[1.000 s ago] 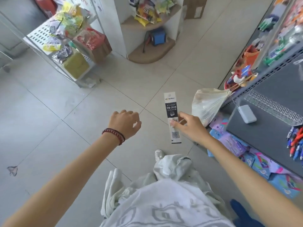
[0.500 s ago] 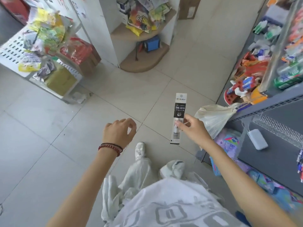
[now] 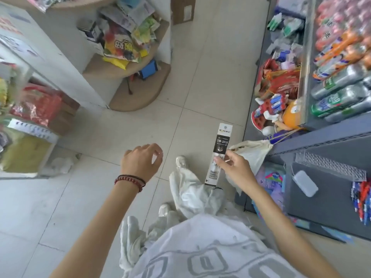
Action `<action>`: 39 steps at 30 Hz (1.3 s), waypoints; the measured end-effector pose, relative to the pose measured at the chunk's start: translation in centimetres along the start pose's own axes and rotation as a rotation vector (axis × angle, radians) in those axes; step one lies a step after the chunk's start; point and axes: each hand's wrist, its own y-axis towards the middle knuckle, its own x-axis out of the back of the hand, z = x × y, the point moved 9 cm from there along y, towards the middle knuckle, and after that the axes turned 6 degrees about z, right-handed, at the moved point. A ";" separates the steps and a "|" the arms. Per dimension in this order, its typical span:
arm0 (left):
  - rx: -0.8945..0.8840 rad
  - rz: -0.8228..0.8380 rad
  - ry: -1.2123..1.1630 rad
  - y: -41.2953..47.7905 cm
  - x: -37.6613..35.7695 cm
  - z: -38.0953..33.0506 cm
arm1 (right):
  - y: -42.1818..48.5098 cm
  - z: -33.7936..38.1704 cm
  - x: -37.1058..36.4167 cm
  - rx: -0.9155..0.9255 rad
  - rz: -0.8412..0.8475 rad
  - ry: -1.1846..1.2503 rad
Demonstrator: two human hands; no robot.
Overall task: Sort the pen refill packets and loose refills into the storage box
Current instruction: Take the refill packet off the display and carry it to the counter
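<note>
Closest to me, my left hand (image 3: 140, 161) hangs over the floor (image 3: 100, 137) with a beaded bracelet (image 3: 130, 180) on the wrist. Its fingers are loosely curled and it holds nothing. To its three o'clock, my right hand (image 3: 234, 169) pinches a refill packet (image 3: 219, 153) between thumb and fingertips at its lower half. The packet stands nearly upright in the air, not resting on anything.

I judge this to be the carrying step: one packet is picked up and not yet stowed. I cannot make out the storage box for certain. The next move calls for finding it, turning the long packet to match the opening and letting go cleanly.

The packet is a long, narrow, flat sleeve of glossy film, with a white top, a black printed band and a clear lower part with a barcode. It looks light and bendy, so I would keep the pinch gentle.

Just behind my right hand, at two o'clock, a thin crinkled plastic bag (image 3: 253, 155) hangs from the grey shelf (image 3: 331, 195). The shelf is matt metal and carries a smooth, rounded white block (image 3: 305, 183), a clear dimpled plastic strip (image 3: 329, 165) and a bundle of red and blue pens (image 3: 361, 199). Farther off at one o'clock lie rows of shiny bottles (image 3: 341, 87). At eleven o'clock, a curved wooden corner shelf (image 3: 140, 93) holds crumpled snack bags (image 3: 122, 47).
</note>
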 end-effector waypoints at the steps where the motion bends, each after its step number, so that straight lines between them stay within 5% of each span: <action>1: -0.005 0.003 0.015 1.5 0.3 -0.5 | 1.5 0.1 0.5 -0.016 0.011 0.019; 21: -0.028 -0.271 0.102 29.0 17.5 -4.2 | 29.8 19.2 10.4 0.072 0.050 0.084; 34: 0.249 -0.240 -0.057 43.7 27.7 3.6 | 48.7 35.7 12.6 0.188 0.137 0.089; 39: 0.372 -0.349 -0.025 47.9 31.8 5.4 | 56.4 43.8 10.6 0.328 0.342 0.017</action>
